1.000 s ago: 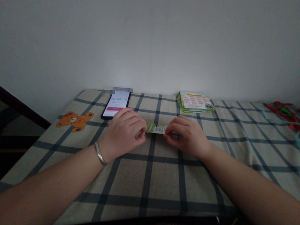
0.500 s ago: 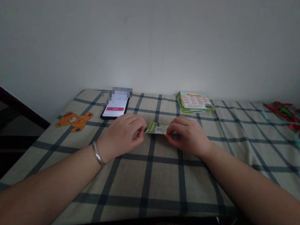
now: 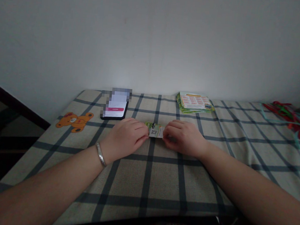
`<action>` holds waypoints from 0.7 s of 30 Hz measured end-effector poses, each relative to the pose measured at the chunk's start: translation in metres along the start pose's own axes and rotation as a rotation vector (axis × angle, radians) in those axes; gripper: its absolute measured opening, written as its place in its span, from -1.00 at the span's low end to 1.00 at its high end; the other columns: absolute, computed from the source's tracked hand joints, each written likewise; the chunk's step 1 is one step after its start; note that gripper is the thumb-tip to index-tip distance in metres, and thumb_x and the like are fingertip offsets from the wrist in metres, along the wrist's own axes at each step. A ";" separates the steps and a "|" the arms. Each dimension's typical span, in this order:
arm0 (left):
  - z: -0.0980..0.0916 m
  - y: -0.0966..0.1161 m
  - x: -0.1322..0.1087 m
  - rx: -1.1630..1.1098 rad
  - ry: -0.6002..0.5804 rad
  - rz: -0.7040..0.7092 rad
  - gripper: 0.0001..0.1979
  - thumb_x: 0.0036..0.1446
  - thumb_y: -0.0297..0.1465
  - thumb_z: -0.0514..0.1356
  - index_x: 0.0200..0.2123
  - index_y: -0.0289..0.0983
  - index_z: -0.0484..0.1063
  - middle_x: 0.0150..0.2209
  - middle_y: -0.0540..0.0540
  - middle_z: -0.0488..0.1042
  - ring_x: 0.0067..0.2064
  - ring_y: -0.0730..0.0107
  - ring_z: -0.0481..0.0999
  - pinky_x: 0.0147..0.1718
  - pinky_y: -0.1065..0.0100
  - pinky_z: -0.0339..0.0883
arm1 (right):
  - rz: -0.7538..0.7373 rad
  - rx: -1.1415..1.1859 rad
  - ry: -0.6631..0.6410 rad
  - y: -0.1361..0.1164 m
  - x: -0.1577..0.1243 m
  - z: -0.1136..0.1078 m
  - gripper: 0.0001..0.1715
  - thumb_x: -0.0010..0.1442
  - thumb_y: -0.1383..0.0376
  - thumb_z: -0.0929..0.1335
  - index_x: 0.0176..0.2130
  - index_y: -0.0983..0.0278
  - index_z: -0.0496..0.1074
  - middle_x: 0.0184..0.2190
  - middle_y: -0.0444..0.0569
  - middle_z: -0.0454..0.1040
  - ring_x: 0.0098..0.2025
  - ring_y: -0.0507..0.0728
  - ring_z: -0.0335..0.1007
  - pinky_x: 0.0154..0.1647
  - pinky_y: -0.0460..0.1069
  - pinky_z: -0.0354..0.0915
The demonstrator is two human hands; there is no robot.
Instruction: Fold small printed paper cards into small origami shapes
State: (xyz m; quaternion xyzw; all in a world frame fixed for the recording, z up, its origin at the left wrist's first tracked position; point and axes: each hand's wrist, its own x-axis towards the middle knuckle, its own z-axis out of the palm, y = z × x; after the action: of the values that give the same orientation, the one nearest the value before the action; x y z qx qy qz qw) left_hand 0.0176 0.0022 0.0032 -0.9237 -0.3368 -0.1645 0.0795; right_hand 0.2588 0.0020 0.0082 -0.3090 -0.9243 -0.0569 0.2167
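Observation:
A small green and white printed paper (image 3: 156, 131) with a square code on it spans the gap between my two hands, low over the tablecloth. My left hand (image 3: 128, 135), with a silver bangle at the wrist, pinches its left end. The fingers of my right hand (image 3: 184, 136) are closed on the right end. Both ends of the paper are partly hidden behind the fingers. Whether it is folded I cannot tell.
Behind my left hand lies a lit phone (image 3: 115, 109). A stack of printed leaflets (image 3: 194, 102) rests by the wall. An orange bear cutout (image 3: 75, 121) is at the left, and tangled red and teal ribbons (image 3: 291, 118) at the right. A checked tablecloth (image 3: 159, 183) covers the table.
My left hand has moved slightly right and closed on the paper's left end. The paper has shifted a little toward me, its code now further left. My right hand has barely moved.

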 end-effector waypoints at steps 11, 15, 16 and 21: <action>0.001 -0.005 -0.002 -0.023 -0.005 -0.054 -0.83 0.24 -0.38 0.09 -0.31 -0.27 0.47 -0.27 -0.08 0.54 -0.19 0.24 0.50 -0.17 0.18 0.35 | 0.023 0.005 -0.019 0.014 -0.003 -0.008 -0.90 0.16 0.30 0.30 -0.36 0.27 0.41 -0.41 -0.08 0.42 -0.36 0.06 0.32 -0.38 -0.04 0.14; 0.003 -0.008 -0.005 -0.027 -0.002 -0.078 -0.83 0.23 -0.37 0.09 -0.33 -0.27 0.47 -0.27 -0.08 0.55 -0.19 0.24 0.50 -0.16 0.17 0.35 | 0.053 0.062 -0.017 0.019 -0.006 -0.012 -0.93 0.14 0.32 0.32 -0.34 0.28 0.41 -0.39 -0.06 0.43 -0.33 0.07 0.34 -0.34 -0.04 0.19; 0.003 -0.008 -0.005 -0.030 0.001 -0.082 -0.83 0.23 -0.37 0.10 -0.33 -0.27 0.47 -0.27 -0.08 0.55 -0.18 0.24 0.50 -0.16 0.17 0.35 | 0.050 0.090 -0.022 0.020 -0.006 -0.013 -0.92 0.14 0.31 0.33 -0.32 0.28 0.41 -0.37 -0.05 0.44 -0.30 0.08 0.36 -0.30 -0.04 0.22; 0.004 -0.008 -0.004 -0.041 0.006 -0.072 -0.84 0.24 -0.37 0.11 -0.31 -0.25 0.48 -0.24 -0.07 0.56 -0.17 0.26 0.51 -0.16 0.20 0.36 | 0.009 0.098 -0.078 0.021 -0.004 -0.010 -0.88 0.18 0.27 0.35 -0.24 0.26 0.43 -0.24 -0.03 0.49 -0.19 0.12 0.39 -0.20 0.00 0.28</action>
State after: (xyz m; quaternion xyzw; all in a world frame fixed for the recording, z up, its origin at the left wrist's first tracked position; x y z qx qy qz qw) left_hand 0.0108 0.0070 -0.0016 -0.9119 -0.3661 -0.1768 0.0556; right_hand 0.2774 0.0141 0.0150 -0.3039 -0.9324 0.0016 0.1957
